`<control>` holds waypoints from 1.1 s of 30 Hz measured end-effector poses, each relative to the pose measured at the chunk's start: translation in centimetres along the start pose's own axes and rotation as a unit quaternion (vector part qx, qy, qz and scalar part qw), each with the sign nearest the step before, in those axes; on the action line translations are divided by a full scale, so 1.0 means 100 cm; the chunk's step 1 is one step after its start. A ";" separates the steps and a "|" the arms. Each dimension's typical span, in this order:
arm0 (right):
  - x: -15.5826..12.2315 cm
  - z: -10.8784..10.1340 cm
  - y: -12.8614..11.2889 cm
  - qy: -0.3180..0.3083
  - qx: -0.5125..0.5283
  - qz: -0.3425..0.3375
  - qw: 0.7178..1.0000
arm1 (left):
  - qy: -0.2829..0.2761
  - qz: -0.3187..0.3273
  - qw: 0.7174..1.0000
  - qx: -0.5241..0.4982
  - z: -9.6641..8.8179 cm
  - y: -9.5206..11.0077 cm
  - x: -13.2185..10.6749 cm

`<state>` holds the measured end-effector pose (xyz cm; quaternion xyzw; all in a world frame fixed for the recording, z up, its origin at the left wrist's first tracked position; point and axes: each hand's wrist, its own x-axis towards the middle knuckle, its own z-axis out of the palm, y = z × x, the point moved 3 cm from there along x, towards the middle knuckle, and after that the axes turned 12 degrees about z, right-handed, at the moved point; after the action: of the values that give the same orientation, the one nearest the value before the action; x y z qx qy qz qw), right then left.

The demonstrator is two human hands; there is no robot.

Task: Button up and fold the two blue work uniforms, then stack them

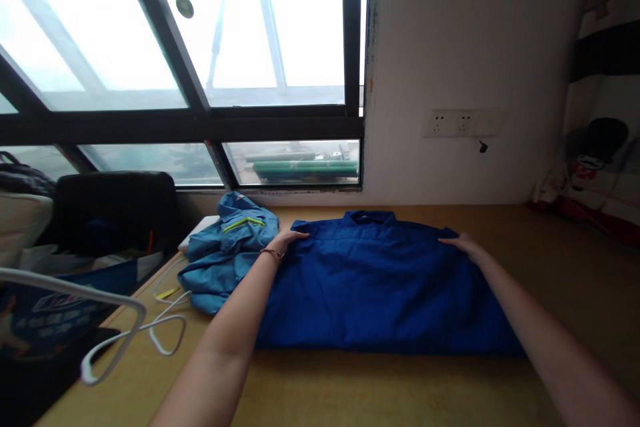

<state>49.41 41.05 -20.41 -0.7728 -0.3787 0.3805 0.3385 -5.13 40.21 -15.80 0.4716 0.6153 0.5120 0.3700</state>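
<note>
A dark blue collared shirt (pixel 380 280) is spread across the wooden table, its collar toward the wall and its lower edge running straight along the near side. My left hand (pixel 287 239) grips its left shoulder, thumb on top and the other fingers mostly hidden beneath the cloth. At the opposite shoulder, my right hand (pixel 463 244) pinches the fabric in the same way. A bracelet circles my left wrist. Just left of that arm lies a crumpled light blue jacket (pixel 220 257) with a yellow-green stripe.
A white cable (pixel 170 320) loops over the table's left edge, beside a dark chair (pixel 115 207) and a blue printed bag (pixel 65 307). Behind the wooden table (pixel 310 387) are a window and a wall with sockets (pixel 463 123). Patterned fabric (pixel 605 100) hangs at right.
</note>
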 end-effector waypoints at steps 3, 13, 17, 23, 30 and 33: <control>0.003 -0.001 -0.006 -0.076 0.075 0.053 0.993 | -0.034 -0.034 0.998 -0.040 0.002 0.007 0.007; -0.026 -0.110 -0.148 0.017 0.268 -0.223 0.937 | 0.023 0.270 0.947 -0.170 -0.036 0.170 0.018; -0.055 -0.142 -0.138 0.057 0.174 -0.279 0.943 | 0.089 0.382 0.918 -0.060 -0.066 0.177 -0.022; -0.105 -0.115 0.013 0.030 -0.045 -0.301 0.952 | -0.037 0.399 0.890 0.218 -0.092 0.043 -0.127; -0.175 -0.091 0.163 -0.033 -0.246 -0.328 0.912 | -0.224 0.351 0.812 0.408 -0.116 -0.049 -0.233; -0.211 -0.101 0.156 -0.019 -0.289 -0.344 0.893 | -0.219 0.374 0.783 0.446 -0.119 -0.029 -0.253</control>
<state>54.09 13.33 -21.22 -0.6508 -0.7204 0.1286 0.2023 -9.73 12.57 -16.91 0.8765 0.4527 0.1622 0.0228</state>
